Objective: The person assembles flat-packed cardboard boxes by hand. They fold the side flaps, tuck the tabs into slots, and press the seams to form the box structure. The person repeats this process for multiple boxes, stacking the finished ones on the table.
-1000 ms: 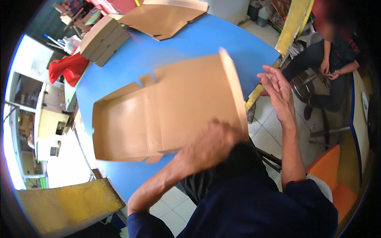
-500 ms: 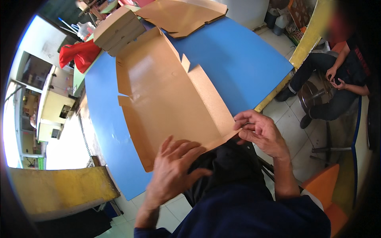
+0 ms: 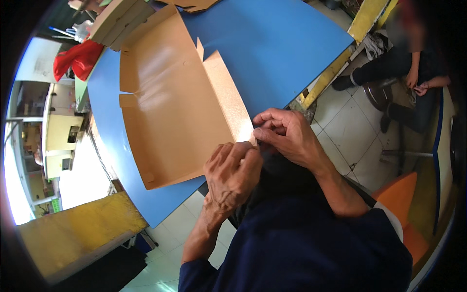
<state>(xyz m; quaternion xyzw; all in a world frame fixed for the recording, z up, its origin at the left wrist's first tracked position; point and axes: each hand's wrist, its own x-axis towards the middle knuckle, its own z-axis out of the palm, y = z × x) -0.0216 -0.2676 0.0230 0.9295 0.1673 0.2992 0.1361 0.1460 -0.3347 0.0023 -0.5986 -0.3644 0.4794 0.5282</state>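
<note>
Brown cardboard fills the middle of the frame: we have an open, shallow box (image 3: 175,117) lying on the blue table (image 3: 277,53), its near right corner gathered between 2 hands at centre. We judge the step in hand to be shaping that corner, where the long right wall (image 3: 228,97) meets the near edge. Our right hand (image 3: 292,138) is narrow, thumb and fingertips pinched on the wall's end; our left hand (image 3: 233,170) is curled over the near edge, though we cannot tell how firmly it grips, since its thumb is out of sight. The next move, we think, calls for steady pressure on the fold without creasing the wall (thin board could buckle there). The corner itself is mostly covered by our fingers, so we cannot say whether any tab is tucked. At the top, a flat brown sheet (image 3: 197,5) is cut off by the frame, as are the stacked boxes (image 3: 121,22) upper left.
</note>
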